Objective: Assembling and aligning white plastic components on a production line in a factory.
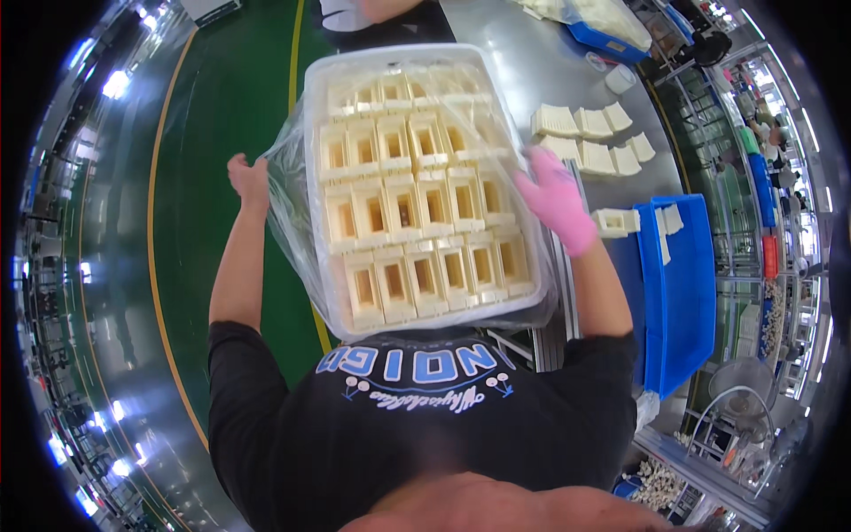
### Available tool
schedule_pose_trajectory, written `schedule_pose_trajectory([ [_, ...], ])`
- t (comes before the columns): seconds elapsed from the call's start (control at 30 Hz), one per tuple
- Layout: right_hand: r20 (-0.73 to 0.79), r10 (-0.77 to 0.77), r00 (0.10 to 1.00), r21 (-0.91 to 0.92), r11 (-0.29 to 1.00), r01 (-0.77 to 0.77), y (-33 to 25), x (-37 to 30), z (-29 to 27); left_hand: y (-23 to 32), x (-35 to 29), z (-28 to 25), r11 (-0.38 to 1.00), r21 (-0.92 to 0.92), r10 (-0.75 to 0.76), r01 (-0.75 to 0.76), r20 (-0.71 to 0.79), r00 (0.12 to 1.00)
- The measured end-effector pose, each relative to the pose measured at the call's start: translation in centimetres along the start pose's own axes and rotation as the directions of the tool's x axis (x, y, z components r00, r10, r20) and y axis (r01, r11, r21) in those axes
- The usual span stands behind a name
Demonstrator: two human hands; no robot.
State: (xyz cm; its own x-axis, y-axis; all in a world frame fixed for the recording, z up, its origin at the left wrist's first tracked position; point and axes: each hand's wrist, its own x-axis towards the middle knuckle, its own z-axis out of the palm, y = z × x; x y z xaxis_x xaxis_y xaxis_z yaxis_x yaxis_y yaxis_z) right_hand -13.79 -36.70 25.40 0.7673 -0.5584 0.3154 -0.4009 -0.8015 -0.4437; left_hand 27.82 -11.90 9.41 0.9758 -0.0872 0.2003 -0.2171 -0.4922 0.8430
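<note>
1. A long grey metal worktable (532,66) ran along the right side, beside a green floor (230,133) marked with a yellow line.
2. On the worktable lay a cluster of cream moulded plastic parts (589,137).
3. Beyond that cluster sat a white tape roll (620,78).
4. Farther beyond it stood a blue plastic crate (612,40) holding bagged cream pieces.
5. Nearer than the cluster, one cream part (616,222) rested by a large blue plastic bin (683,293).

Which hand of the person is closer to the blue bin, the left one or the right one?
The right hand, in a pink glove, is closer: it holds the tray's right edge, just left of the blue bin. The bare left hand grips the plastic bag on the tray's far left side.
</note>
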Motion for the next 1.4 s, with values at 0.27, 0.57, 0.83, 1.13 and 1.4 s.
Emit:
schedule_pose_trajectory([
  [0.27,0.296,0.047,0.954,-0.5,0.859,0.113,1.3,15.3,12.3,14.6,-4.9,4.6,0.307,0.459,0.737,-0.834,0.44,0.513],
  [0.57,0.339,-0.05,0.94,0.498,0.857,-0.134,8.4,20.1,6.8,14.3,3.2,4.4,0.932,-0.07,0.239,-0.356,0.858,0.456],
  [0.83,-0.285,0.437,0.853,0.139,0.899,-0.415,16.7,22.9,4.8,12.1,11.3,5.5,0.865,0.136,0.499,-0.484,-0.113,0.859],
  [1.13,-0.013,-0.353,0.935,-0.223,0.913,0.342,9.5,22.7,10.0,14.7,6.1,10.1,0.486,0.33,0.595,-0.809,0.553,0.583],
  [1.4,0.664,0.164,0.729,0.742,-0.266,-0.616,14.0,21.3,14.4,11.7,4.6,13.4,0.457,-0.221,-0.076,0.861,0.955,0.286],
])
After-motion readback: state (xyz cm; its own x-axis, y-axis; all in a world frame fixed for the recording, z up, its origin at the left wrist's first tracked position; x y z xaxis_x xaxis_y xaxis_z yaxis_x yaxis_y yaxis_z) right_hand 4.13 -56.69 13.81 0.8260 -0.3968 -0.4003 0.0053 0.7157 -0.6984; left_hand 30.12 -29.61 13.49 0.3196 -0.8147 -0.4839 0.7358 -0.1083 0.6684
